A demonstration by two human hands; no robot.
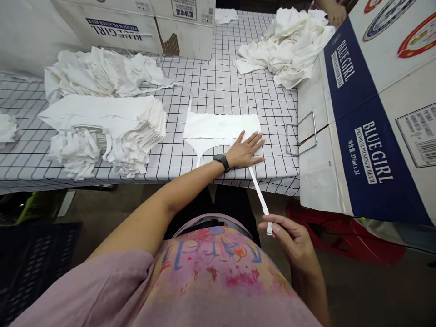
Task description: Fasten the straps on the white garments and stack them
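A white garment [218, 126] with thin straps lies flat on the checked tabletop, one edge finely scalloped. My left hand [243, 151], with a black watch at its wrist, presses palm down on the garment's lower right part, fingers spread. From that corner a narrow white strap [258, 191] runs tight over the table's front edge. Its end, with a small white clasp-like piece, is pinched between the thumb and fingers of my right hand [293, 240] in front of my body. Another strap [189, 101] trails up and left from the garment.
Left stands a neat stack of folded white garments [102, 111], with a loose heap [105, 70] behind. Another heap [286, 43] lies at the back right, near another person's hand [335, 12]. Cartons [354, 100] border the right side; a metal wire frame [301, 134] touches them.
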